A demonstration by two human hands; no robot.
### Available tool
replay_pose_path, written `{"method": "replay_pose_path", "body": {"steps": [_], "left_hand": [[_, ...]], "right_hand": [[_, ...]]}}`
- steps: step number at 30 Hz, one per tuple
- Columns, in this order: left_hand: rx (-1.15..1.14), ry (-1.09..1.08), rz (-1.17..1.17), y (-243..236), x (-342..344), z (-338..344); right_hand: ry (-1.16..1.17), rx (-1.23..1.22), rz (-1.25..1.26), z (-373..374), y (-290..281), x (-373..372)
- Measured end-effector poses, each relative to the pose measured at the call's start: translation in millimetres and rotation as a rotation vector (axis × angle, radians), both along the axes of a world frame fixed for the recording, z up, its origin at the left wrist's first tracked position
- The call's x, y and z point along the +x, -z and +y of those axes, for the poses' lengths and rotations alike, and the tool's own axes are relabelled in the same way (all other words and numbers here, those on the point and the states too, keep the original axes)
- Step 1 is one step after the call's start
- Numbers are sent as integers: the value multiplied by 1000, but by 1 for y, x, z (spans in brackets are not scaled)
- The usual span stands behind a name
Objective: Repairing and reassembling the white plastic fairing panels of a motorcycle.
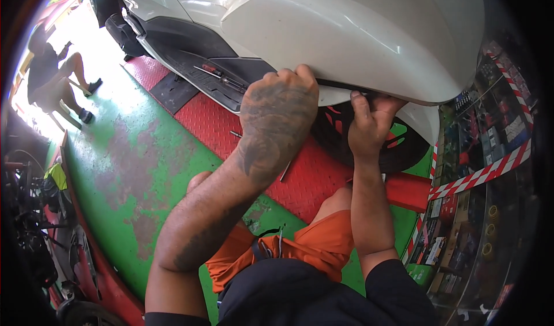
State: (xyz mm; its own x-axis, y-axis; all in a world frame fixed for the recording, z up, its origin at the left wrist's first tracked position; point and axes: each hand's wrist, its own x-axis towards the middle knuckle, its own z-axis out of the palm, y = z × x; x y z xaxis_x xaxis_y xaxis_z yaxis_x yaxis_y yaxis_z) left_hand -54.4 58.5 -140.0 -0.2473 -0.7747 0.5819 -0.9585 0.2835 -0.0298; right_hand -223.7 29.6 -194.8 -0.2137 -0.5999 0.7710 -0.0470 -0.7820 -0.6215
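A white scooter body panel (pixel 358 31) fills the top of the view, above a black wheel (pixel 369 147) with red and green rim marks. My left hand (pixel 280 109) grips the panel's lower edge, fingers curled up under it. Just to the right, my right hand (pixel 369 124) reaches up beneath the same edge, fingertips hidden behind the panel; whether it holds anything is hidden. A red-handled screwdriver (pixel 213 71) lies on the scooter's black footboard (pixel 202 77).
The scooter stands on a red tread-plate platform (pixel 213 124) over a worn green floor (pixel 127 164). Another person (pixel 52 77) crouches at far left. Shelves of boxed goods behind red-white tape (pixel 490 170) line the right side. Small tools lie on the platform.
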Motion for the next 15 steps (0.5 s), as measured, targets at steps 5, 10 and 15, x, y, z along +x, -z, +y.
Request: {"method": "replay_pose_path", "body": {"steps": [5,10,15], "left_hand": [[-64,31,177,45,-2,-11],[-77,65,400,65,-5,-12],[22,-59,384,37,-20,4]], "right_hand": [[-65,-27,-29,-2,1,0],[-99,-50,-38,-2,3,3],[-174,-62,-122,1,2,-2]]}}
